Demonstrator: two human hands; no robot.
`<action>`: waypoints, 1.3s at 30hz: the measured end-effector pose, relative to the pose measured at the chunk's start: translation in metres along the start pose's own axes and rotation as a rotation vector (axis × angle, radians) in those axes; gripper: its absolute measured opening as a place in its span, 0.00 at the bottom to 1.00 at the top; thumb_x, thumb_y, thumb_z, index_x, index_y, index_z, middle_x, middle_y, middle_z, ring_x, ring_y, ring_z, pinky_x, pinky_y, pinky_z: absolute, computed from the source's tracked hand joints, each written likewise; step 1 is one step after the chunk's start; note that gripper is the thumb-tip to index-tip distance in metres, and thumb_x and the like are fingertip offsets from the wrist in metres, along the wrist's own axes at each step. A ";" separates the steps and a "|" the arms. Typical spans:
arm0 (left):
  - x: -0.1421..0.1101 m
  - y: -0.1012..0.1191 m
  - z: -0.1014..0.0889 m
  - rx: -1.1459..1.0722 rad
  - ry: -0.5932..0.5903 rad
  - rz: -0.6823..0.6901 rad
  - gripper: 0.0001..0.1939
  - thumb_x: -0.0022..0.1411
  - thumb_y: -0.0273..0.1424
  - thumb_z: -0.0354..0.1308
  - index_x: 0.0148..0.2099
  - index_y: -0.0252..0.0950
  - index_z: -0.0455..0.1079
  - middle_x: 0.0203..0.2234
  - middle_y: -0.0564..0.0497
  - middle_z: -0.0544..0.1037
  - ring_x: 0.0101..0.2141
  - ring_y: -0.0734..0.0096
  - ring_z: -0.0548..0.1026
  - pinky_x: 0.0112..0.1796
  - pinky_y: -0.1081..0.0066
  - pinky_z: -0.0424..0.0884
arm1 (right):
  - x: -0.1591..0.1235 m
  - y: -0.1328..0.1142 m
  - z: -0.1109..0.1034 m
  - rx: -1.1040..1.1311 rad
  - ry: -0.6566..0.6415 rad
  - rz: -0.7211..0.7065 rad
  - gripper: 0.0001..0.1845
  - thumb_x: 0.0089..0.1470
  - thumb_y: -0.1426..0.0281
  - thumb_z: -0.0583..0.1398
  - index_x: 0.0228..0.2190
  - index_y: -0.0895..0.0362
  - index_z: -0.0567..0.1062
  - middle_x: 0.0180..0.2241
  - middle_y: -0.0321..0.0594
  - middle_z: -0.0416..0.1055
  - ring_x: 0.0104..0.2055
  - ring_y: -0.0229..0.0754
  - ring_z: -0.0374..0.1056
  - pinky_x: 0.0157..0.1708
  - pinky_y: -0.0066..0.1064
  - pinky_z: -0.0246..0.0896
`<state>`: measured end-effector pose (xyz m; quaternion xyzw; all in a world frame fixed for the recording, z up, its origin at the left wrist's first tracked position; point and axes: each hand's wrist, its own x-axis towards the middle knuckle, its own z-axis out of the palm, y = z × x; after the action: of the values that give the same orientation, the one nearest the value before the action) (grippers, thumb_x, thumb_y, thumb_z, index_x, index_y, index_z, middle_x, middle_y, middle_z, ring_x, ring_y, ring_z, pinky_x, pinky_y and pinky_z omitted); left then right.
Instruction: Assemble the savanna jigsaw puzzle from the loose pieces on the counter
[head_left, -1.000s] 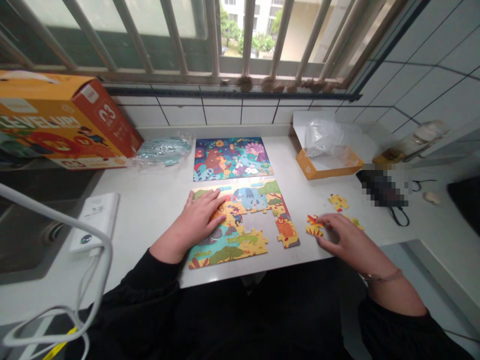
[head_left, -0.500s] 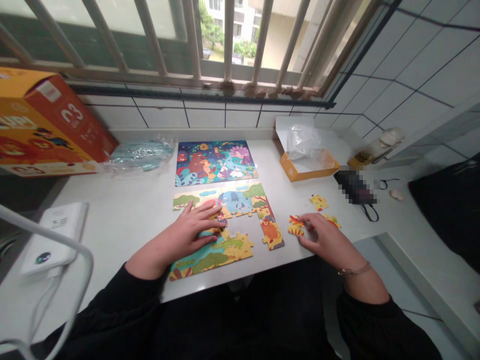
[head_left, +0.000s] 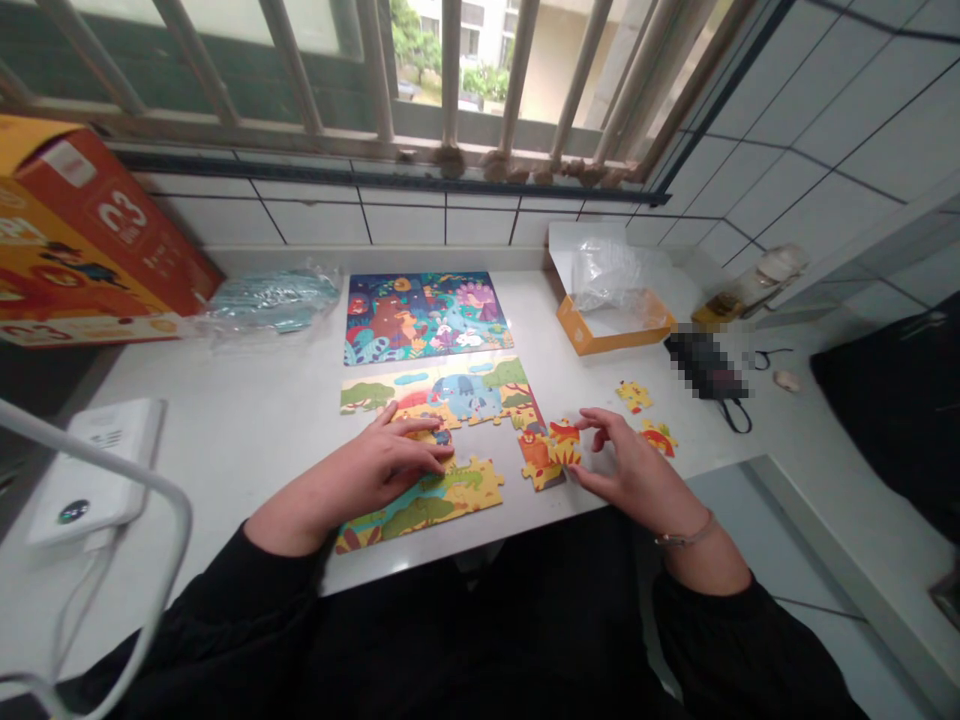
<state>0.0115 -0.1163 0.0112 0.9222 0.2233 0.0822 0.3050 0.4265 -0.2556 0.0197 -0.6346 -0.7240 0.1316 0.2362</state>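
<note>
My left hand (head_left: 386,457) lies with fingers stretched over the left side of a partly joined animal jigsaw puzzle (head_left: 431,515), hiding some of it. Between the thumb and fingers of my right hand (head_left: 626,455) is a yellow and orange puzzle piece (head_left: 564,442). That piece overlaps the lion section (head_left: 531,448) at the puzzle's right side; whether it lies on it or hovers just above, I cannot tell. A gap shows in the puzzle's middle. To the right of the puzzle lie a yellow piece (head_left: 634,396) and a piece with a red arc (head_left: 659,438).
Behind stands a finished dark-blue puzzle (head_left: 427,318), flat on the white counter (head_left: 247,420). An open orange box (head_left: 615,330) holds clear plastic. Around the edges are a large orange box (head_left: 112,230), a plastic-wrapped pack (head_left: 274,300), a white device with a cable (head_left: 97,470) and a bottle (head_left: 754,285).
My right hand has carried the puzzle piece left, from the bare counter onto the lion section. The red-arc piece is now uncovered. My left hand stays on the puzzle, its fingers slightly more bent.
</note>
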 end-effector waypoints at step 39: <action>0.001 -0.005 -0.009 0.042 0.256 -0.075 0.07 0.73 0.32 0.58 0.44 0.41 0.79 0.46 0.46 0.87 0.49 0.56 0.83 0.52 0.57 0.76 | 0.022 -0.048 0.017 0.087 -0.253 -0.315 0.18 0.62 0.76 0.69 0.52 0.50 0.82 0.58 0.49 0.77 0.61 0.55 0.78 0.60 0.51 0.78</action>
<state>0.0081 -0.1076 0.0161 0.9014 0.2965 0.1828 0.2573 0.3748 -0.2394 0.0331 -0.4810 -0.8319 0.2028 0.1885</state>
